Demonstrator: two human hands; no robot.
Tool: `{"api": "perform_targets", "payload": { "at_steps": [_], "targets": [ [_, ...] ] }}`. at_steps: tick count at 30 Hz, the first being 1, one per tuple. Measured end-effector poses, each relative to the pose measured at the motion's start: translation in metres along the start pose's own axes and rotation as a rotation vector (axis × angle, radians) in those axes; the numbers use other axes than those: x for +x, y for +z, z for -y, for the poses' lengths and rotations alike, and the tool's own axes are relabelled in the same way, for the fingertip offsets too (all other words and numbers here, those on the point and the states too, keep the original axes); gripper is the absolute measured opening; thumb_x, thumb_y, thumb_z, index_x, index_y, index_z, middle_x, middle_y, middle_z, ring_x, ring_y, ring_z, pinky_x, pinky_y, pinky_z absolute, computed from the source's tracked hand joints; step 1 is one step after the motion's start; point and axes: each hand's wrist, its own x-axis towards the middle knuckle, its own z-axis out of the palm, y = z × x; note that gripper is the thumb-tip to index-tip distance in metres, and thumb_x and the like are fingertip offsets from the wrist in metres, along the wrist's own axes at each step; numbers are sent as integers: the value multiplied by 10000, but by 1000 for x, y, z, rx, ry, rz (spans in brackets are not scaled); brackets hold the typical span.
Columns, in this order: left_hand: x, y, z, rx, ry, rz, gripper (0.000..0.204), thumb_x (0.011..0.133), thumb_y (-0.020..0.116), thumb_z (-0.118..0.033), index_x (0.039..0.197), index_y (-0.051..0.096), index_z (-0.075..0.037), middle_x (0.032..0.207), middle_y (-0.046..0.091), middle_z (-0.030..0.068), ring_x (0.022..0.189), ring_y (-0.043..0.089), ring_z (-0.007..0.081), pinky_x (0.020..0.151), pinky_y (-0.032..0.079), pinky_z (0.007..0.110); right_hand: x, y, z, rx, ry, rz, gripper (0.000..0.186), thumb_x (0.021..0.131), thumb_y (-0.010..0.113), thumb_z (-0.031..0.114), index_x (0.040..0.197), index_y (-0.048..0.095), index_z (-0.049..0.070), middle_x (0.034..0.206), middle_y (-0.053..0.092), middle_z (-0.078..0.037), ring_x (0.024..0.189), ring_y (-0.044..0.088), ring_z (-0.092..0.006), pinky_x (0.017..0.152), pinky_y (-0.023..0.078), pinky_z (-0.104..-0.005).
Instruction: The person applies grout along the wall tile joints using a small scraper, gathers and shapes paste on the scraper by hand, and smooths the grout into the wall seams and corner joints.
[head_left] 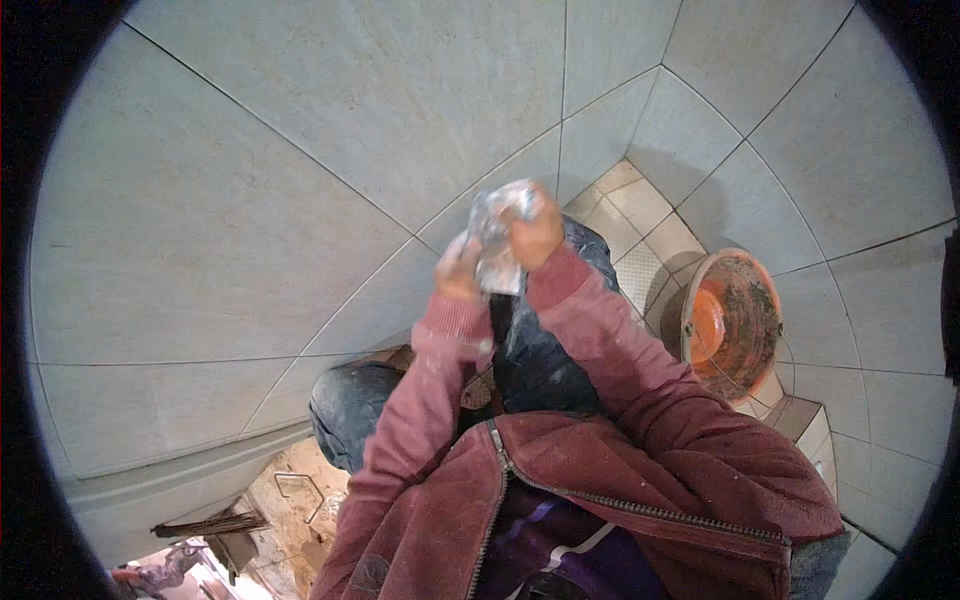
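I get soft, fairly even light on the tiled walls (320,90), a faint shadow beside the bucket (755,335) and a washed-out glow at lower left. The left hand (458,272), right hand (538,230) and pale crumpled object (490,222) look smeared to me; tile joints bow toward the black rim.

Near the middle, toward 12 o'clock, a packet (500,276) sits between the left hand (460,270) and right hand (540,232). A bucket (752,325) stands on the floor (640,205) at 3 o'clock, beside the wall (825,310); a rod (317,490) lies toward 7 o'clock.
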Motion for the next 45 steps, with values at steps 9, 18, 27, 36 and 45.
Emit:
{"api": "perform_targets", "payload": {
  "at_steps": [9, 18, 27, 36, 45],
  "targets": [
    [34, 28, -3, -333, -243, 70, 277, 860, 459, -166, 1057, 508, 22, 919, 585, 92, 773, 582, 167, 644, 468, 263, 28, -6, 7, -259, -100, -289, 257, 695, 591, 47, 934, 540, -31, 787, 616, -144, 706, 595, -253, 645, 459, -320],
    [-15, -10, -15, -349, -214, -68, 346, 885, 385, -156, 1158, 429, 52, 1050, 538, 135, 922, 551, 204, 759, 463, 298, -12, 26, 23, -224, -141, -71, 160, 709, 557, 32, 862, 533, -7, 719, 596, -155, 647, 590, -263, 589, 455, -349],
    [22, 33, 1, -303, -150, -37, 294, 881, 403, -117, 1100, 469, 67, 1004, 559, 126, 879, 559, 191, 734, 464, 290, 26, -13, 6, -128, -37, -33, 293, 702, 587, 69, 968, 513, -29, 762, 603, -155, 742, 592, -280, 674, 453, -351],
    [-28, -33, -19, -349, -100, -30, 373, 882, 408, -163, 1176, 414, 66, 1097, 522, 146, 953, 543, 220, 813, 441, 305, -30, 43, 27, -211, 185, 194, 429, 695, 601, 99, 1077, 475, -48, 908, 574, -228, 882, 568, -328, 760, 445, -358],
    [-4, -2, -12, -233, -150, -13, 313, 898, 364, -144, 1119, 464, 54, 1016, 558, 114, 884, 559, 176, 746, 459, 281, 2, 16, 13, -229, -54, 8, 238, 694, 563, 51, 916, 519, -22, 765, 593, -197, 726, 585, -348, 642, 455, -367]
  ]
}}
